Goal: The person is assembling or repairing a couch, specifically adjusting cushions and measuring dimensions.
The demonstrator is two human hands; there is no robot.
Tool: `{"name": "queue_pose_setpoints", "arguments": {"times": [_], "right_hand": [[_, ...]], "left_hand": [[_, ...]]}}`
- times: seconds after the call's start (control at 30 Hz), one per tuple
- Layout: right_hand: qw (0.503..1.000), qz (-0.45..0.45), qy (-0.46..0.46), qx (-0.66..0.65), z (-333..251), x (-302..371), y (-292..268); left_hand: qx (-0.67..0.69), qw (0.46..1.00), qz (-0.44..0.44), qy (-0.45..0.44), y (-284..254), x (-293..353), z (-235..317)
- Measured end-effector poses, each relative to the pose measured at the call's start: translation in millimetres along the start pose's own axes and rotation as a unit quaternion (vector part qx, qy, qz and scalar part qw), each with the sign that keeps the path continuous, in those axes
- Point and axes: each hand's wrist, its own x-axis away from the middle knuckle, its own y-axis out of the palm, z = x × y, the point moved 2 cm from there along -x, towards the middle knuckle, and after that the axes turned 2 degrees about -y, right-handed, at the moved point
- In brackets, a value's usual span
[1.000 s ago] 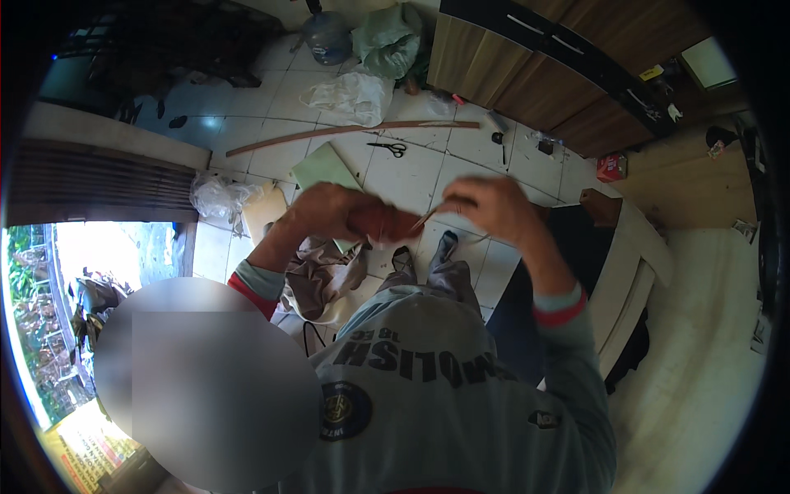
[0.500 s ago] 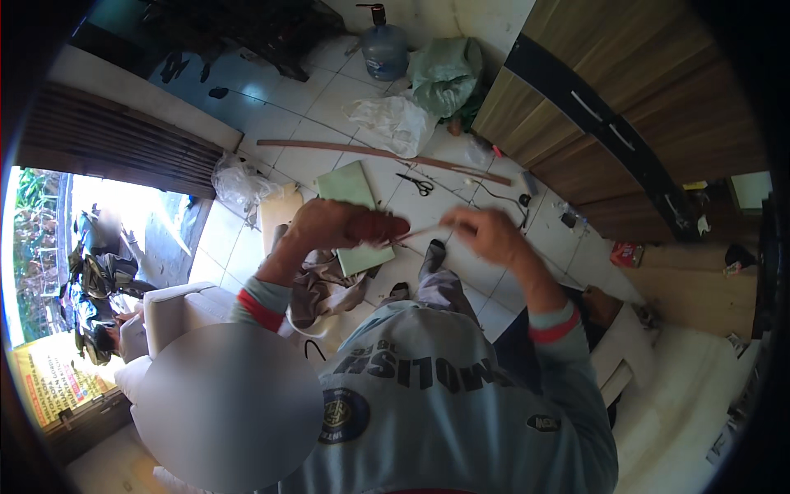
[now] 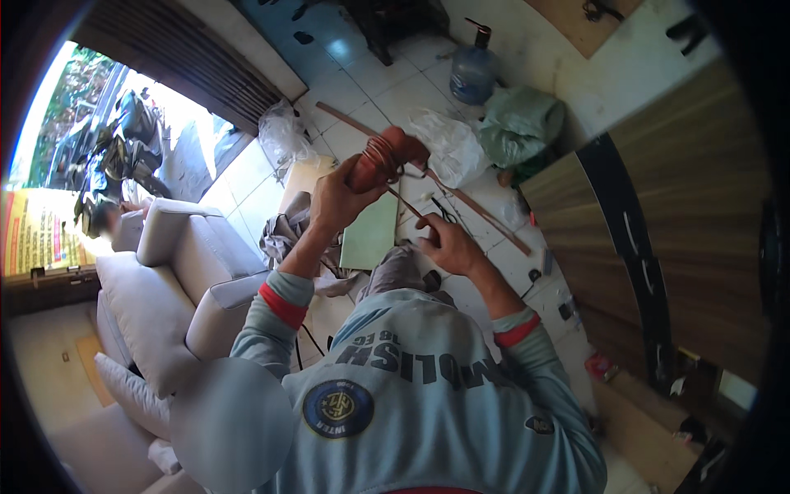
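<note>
1. As I watch from across the room, the person's left hand (image 3: 336, 203) is wrapped around the lower end of a reddish-brown bundle (image 3: 401, 146), fingers well curled about it, just above the centre of the frame.
2. The right hand (image 3: 447, 245), lower and toward the middle right, is nearly closed in a pinch; thumb and fingers have the near end of a narrow strip (image 3: 404, 202), which runs up to the bundle. Several turns lie around the bundle's middle, though I can't tell whether they are cord, rubber or leather.
3. To my eye the bundle is light enough for one hand, fairly firm, and unlikely to break. Its thick lower end looks the best place to hold, clear of the coils.
4. The strip looks taut, thin and pliable; I'd judge it might slip through loose fingers, so a pinch close to its end, with steady tension, suits it.
5. Below the hands, near the centre, a pale green board (image 3: 369, 235) lies on the tiled floor (image 3: 407, 86), with a long wooden strip (image 3: 491, 221) beyond it. White plastic (image 3: 453, 148) and a green sack (image 3: 520, 123) sit toward the upper right; a pale sofa (image 3: 206, 239) fills the left.
</note>
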Motion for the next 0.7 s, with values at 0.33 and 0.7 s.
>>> {"name": "queue_pose_setpoints", "arguments": {"times": [0.33,0.7], "right_hand": [[0.984,-0.059,-0.053,-0.16,49,-118,-77],[0.997,-0.027,-0.047,0.051,8,-155,-105]], "left_hand": [[0.189,0.88,-0.433,0.059,-26,-62,-26],[-0.122,0.985,-0.08,0.088,-40,-232,-30]]}}
